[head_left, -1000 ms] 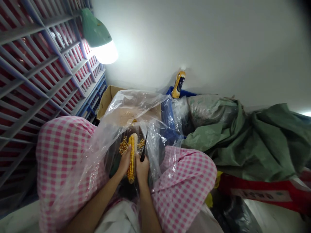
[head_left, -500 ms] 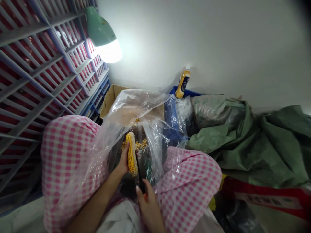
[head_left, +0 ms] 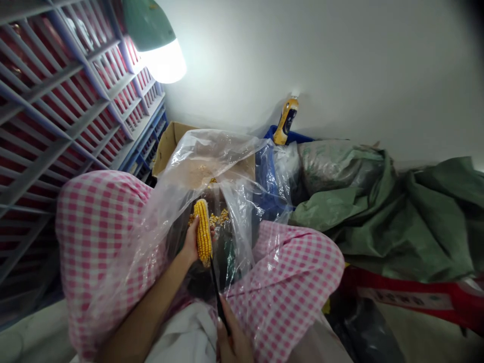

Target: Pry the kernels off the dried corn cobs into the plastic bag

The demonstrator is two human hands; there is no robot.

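Observation:
My left hand (head_left: 192,241) is wrapped round an ear of yellow corn (head_left: 203,233), held upright over the opening of a clear plastic bag. Rows of kernels cover the side facing me; the upper right edge looks pale. In my right hand (head_left: 231,333), lower down, is a slim black tool (head_left: 218,295) with a thin shaft. Its tip is at the lower end of the ear; whether it touches cannot be made out. Loose corn kernels (head_left: 220,218) lie behind the ear. The clear plastic bag (head_left: 238,201) spreads between my knees and over a cardboard box (head_left: 166,148).
A lit green lamp (head_left: 151,25) hangs at upper left beside plastic crates (head_left: 88,108). Behind the bag stands a blue bin (head_left: 264,176), with a yellow bottle (head_left: 286,121) against the wall. Green cloth (head_left: 416,222) and a red bag (head_left: 419,297) lie at right.
My right hand has drawn down toward me with the black tool, whose tip moved from beside the ear to its lower end. The ear has turned to show more yellow kernels.

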